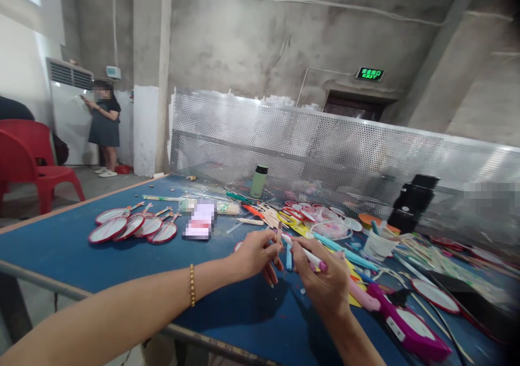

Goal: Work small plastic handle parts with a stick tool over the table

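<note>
My left hand (pixel 258 252), with a gold bead bracelet (pixel 192 286) on its wrist, pinches a small flat brown stick (pixel 279 231) held upright. Close beside it, my right hand (pixel 323 274) grips a white and purple pen-like tool (pixel 312 259), its tip pointing left toward the stick. Whether the tip touches the stick I cannot tell. Partly behind my left hand, a red rim shows on the table. Several round white pieces with red rims and stick handles (pixel 108 229) lie overlapping at the left. A light blue strip (pixel 288 257) lies between my hands.
A lit phone (pixel 200 220) lies left of my hands. Behind stands a green bottle (pixel 259 182). On the right are a white cup (pixel 379 246), a magenta device (pixel 410 322) and cluttered sticks. A perforated metal panel (pixel 284 133) borders the table; a person (pixel 104 119) stands far left.
</note>
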Tool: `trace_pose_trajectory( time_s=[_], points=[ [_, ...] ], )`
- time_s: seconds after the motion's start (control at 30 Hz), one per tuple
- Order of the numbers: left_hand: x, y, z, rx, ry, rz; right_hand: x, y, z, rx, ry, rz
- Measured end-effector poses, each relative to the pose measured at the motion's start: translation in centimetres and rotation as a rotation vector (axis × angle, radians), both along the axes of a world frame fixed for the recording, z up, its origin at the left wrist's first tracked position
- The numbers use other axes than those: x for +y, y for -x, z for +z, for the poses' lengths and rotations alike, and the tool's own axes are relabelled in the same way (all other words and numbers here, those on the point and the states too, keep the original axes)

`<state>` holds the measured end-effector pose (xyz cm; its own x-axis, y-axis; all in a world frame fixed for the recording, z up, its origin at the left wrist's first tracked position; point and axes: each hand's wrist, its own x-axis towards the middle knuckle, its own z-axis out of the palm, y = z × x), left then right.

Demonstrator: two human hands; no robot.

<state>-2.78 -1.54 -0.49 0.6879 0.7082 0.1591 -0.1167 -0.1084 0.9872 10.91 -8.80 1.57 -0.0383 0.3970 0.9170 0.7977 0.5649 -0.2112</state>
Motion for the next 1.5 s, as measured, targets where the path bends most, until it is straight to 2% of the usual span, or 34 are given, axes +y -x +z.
trace_pose_trajectory(
  time_s=[0.27,0.63,0.8,1.03,1.5],
  points=[
    [0.33,-0.19,-0.87,-0.012,-0.046,-0.016,0.04,-0.11,-0.03,0.004,0.007,-0.013],
    [-0.05,-0.18,-0.49,-0.010,-0.071,-0.017,0.01,-0.12,-0.23,-0.012,0.028,0.009],
    [-0.10,-0.15,-0.51,-0.012,-0.053,-0.020,-0.02,-0.15,-0.03,0.009,0.000,-0.043],
    [-0.25,-0.19,-0.36,0.003,-0.061,-0.004,0.17,-0.26,-0.32,-0.009,0.010,-0.004],
    [-0.05,-0.29,-0.70,0.005,-0.067,-0.006,0.27,-0.24,-0.29,-0.003,0.015,-0.025]
  ],
)
